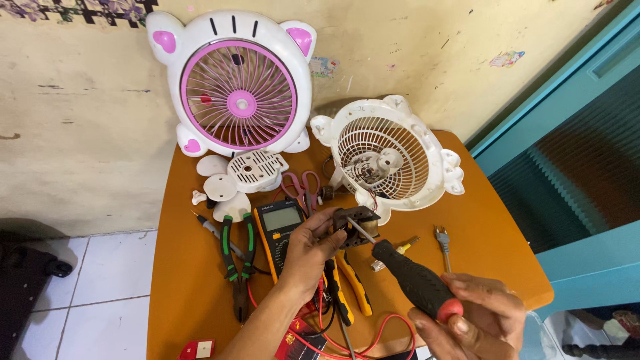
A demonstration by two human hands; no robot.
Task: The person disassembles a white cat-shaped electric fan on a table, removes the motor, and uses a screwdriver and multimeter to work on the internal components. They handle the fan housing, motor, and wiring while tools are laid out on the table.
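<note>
- Two hands busy: left hand (pixel 308 248) fingers pinched round small fan motor (pixel 355 225) above orange table (pixel 487 233).
- right hand (pixel 477 323) wrapped tight on screwdriver (pixel 408 275), tip touching motor.
- multimeter (pixel 280 230) just beside.

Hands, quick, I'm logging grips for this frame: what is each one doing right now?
Left hand: closed around the small fan motor.
Right hand: closed on the screwdriver, tip at the motor.

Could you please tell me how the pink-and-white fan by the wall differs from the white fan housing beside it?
The pink-and-white fan stands upright and assembled, with its pink grille in place; the white fan housing leans tilted, opened, with wires showing at its hub. The housing has no pink. Both have rounded ear-like lugs and sit on the orange table.
</note>
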